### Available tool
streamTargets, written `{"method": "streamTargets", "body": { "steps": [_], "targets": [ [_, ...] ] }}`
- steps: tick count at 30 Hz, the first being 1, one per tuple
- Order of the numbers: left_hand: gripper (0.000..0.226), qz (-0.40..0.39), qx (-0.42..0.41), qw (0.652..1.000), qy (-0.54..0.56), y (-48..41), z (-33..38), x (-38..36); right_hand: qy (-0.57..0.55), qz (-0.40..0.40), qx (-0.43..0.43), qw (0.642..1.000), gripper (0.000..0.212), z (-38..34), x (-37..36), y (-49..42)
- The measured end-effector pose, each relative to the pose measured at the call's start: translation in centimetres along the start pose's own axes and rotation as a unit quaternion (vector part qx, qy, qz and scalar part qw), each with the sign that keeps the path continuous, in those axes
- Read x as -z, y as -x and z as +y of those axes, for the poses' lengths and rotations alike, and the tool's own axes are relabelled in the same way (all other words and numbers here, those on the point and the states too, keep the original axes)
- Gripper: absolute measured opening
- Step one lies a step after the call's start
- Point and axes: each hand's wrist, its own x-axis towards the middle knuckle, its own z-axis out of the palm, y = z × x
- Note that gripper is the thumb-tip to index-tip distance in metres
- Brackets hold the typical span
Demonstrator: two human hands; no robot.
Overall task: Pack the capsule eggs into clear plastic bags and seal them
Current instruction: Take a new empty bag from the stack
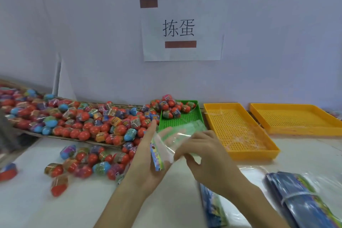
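Observation:
A clear plastic bag (175,136) with a colourful printed header strip lies across my left hand (148,159), whose fingers are straight under it with the thumb on the strip. My right hand (201,152) pinches the bag's edge near its middle. No egg is visible inside the bag. A big heap of wrapped capsule eggs (88,120), mostly red with some blue, covers a cardboard sheet at the left, and a smaller group of loose eggs (87,161) lies on the white table nearer me.
A green perforated tray (183,118) with a few eggs stands behind my hands. Two yellow perforated trays (238,127) (296,118) sit to the right. Bundles of printed bags (303,201) (212,209) lie at the front right. A paper sign (182,27) hangs on the wall.

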Motion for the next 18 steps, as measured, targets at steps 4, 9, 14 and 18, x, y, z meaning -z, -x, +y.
{"method": "streamTargets", "body": {
  "steps": [4, 9, 14, 18],
  "targets": [
    [0.036, 0.064, -0.019, 0.997, -0.042, -0.6, -0.1, 0.1, -0.007, 0.049, -0.044, 0.998, 0.035, 1.3, 0.5, 0.1],
    [0.030, 0.097, -0.049, 0.986, -0.126, -0.6, -0.5, 0.0, -0.019, 0.048, -0.080, 0.995, 0.040, 2.2, 0.7, 0.4],
    [0.029, 0.098, -0.086, 0.974, -0.186, -0.5, -0.4, 0.3, -0.127, 0.086, -0.171, 0.973, 0.032, 2.5, 0.8, 0.3],
    [0.029, 0.100, -0.093, 0.960, -0.243, -0.4, -0.1, 0.4, -0.236, 0.100, -0.304, 0.917, 0.041, 3.6, 1.1, -0.1]
  ]
}}
